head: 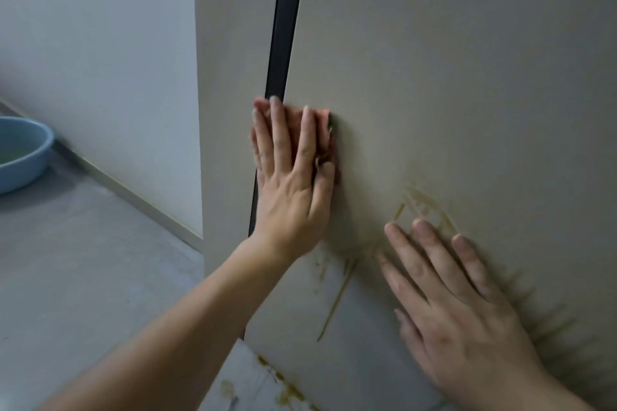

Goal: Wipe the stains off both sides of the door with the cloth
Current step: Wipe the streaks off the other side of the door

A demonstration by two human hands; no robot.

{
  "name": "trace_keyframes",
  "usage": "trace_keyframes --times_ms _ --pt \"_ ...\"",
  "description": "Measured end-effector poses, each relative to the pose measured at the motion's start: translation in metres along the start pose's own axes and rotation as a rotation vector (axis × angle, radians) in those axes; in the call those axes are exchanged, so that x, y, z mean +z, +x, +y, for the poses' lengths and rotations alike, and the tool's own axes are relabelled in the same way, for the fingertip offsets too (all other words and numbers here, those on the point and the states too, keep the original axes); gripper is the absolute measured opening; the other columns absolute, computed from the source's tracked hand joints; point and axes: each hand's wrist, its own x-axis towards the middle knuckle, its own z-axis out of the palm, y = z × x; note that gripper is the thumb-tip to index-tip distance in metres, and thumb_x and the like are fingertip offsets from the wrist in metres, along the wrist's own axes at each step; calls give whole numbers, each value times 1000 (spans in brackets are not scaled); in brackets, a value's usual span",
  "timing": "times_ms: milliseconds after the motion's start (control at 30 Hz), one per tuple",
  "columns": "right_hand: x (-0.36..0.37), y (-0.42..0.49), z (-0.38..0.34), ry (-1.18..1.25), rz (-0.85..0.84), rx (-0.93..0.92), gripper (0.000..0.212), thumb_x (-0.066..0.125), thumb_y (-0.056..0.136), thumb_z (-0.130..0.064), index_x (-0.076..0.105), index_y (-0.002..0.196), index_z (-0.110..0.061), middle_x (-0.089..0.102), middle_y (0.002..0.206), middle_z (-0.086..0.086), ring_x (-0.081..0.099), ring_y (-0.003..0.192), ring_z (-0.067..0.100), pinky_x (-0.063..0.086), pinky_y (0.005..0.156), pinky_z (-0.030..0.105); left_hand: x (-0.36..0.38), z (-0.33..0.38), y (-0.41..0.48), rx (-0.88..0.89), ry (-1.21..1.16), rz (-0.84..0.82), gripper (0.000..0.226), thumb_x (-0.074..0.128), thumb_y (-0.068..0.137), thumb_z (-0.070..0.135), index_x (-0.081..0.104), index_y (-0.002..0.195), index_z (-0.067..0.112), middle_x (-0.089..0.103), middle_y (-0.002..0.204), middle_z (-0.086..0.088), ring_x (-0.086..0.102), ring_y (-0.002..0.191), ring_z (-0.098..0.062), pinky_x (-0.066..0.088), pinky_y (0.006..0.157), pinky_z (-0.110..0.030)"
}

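Looks barely started: left hand (288,177) presses the cloth (327,140) flat on the door (467,77), right hand (460,320) flat, empty; yellowish stains (421,204) unwiped, other side not visible.

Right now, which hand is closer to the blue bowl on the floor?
Left. The left hand presses the cloth by the edge of the door, on the side toward the blue bowl. The right hand lies flat on the door further right, farther away.

wall (100,27) white | floor (83,260) grey – skirting (143,207) pale | basin (20,157) blue (far L, on floor)
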Motion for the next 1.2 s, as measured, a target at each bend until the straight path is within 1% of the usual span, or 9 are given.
trace_keyframes --times_ms 67,233,467,567,667,867,967,1100,1200 --pt "0 0 -1 -12 -11 0 57 50 91 -32 60 143 -12 31 167 10 26 155 31 14 127 50 7 5 -10 13 -33 11 67 32 105 32 6 163 13 -6 168 -25 -12 155 -50 -8 126 -58" --pt "-1 -2 0 -11 -21 -8 59 52 91 -32 58 145 -11 32 166 12 25 155 32 14 127 51 28 12 -109 45 -9 -198 66 20 109 48 -14 162 31 -26 169 -9 -18 155 -43 0 124 -66" --pt "1 1 -2 -10 -19 10 58 51 91 -34 60 143 -11 32 166 13 25 155 33 12 127 52 12 -20 0 -135 -40 133 63 24 108 42 10 160 10 0 168 -31 -8 156 -48 -7 127 -51" --pt "2 1 -6 6 -46 5 59 52 90 -34 59 144 -11 31 166 13 25 155 33 11 127 51 39 8 -89 -255 -104 9 66 27 107 35 -1 162 14 -12 169 -25 -16 156 -44 -9 127 -51" --pt "5 1 -11 5 -83 -37 59 53 91 -32 56 146 -10 28 167 13 23 156 33 10 128 50 53 22 -171 -280 -126 -153 66 19 110 45 -15 162 26 -27 168 -16 -22 154 -44 -7 126 -57" --pt "9 0 -16 0 -90 -37 60 53 91 -33 56 146 -11 27 168 12 22 156 33 8 128 51 40 -30 -94 -286 -75 69 66 18 109 49 0 162 14 -9 168 -26 -15 155 -45 -10 127 -50" --pt "11 1 -17 -8 -100 -39 59 52 93 -33 54 148 -11 26 168 12 19 157 34 7 128 52 60 6 -136 -336 -139 16 67 20 109 46 2 162 8 -10 166 -31 -16 154 -49 -10 127 -52" --pt "13 -2 -20 -6 -128 -61 59 49 95 -34 52 149 -10 25 168 13 19 157 34 7 128 52 80 60 -237 -385 -195 -210 67 17 110 52 -14 163 25 -28 168 -14 -23 154 -43 -2 122 -60" --pt "14 -2 -19 -12 -134 -82 60 50 94 -33 52 149 -10 25 168 12 19 157 33 6 128 52 76 25 -204 -370 -174 -114 68 18 109 53 -18 161 29 -32 166 -10 -26 154 -39 -10 126 -53"
